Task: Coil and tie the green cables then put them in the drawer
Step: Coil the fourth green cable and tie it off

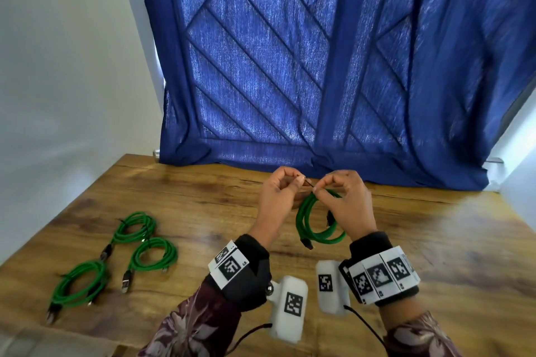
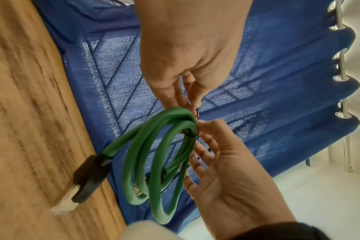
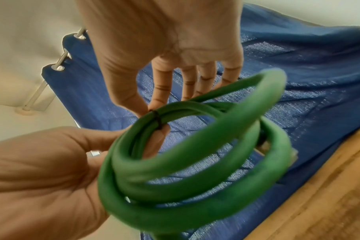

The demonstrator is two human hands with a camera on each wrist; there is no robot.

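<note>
Both hands raised above the desk point(image 1: 435, 240) near its far edge, close together, fingertips almost meeting; left hand point(image 1: 275, 197) pinches one end of a thin black tie point(image 1: 309, 182) between thumb and forefinger; right hand point(image 1: 348, 203) pinches the tie where it wraps the coiled green cable point(image 1: 316, 223), other fingers loosely spread behind the coil; the coil hangs from the right hand's pinch, clear of the wood, black plug point(image 1: 307, 243) dangling at its low end.

Right wrist view: black tie point(image 3: 156, 120) runs around the bundled strands at one spot; loops point(image 3: 195, 146) fan apart away from that spot.

Left wrist view: short free tail of the tie point(image 2: 197, 112) sticks out just above the wrap; a plug point(image 2: 88, 177) with a pale tip hangs from the coil point(image 2: 146, 162).

Three more coiled green cables point(image 1: 116, 255) lie on the desk toward its left edge, near one another, plugs trailing; blue curtain point(image 1: 319, 66) hangs behind the far edge; drawer not seen.
</note>
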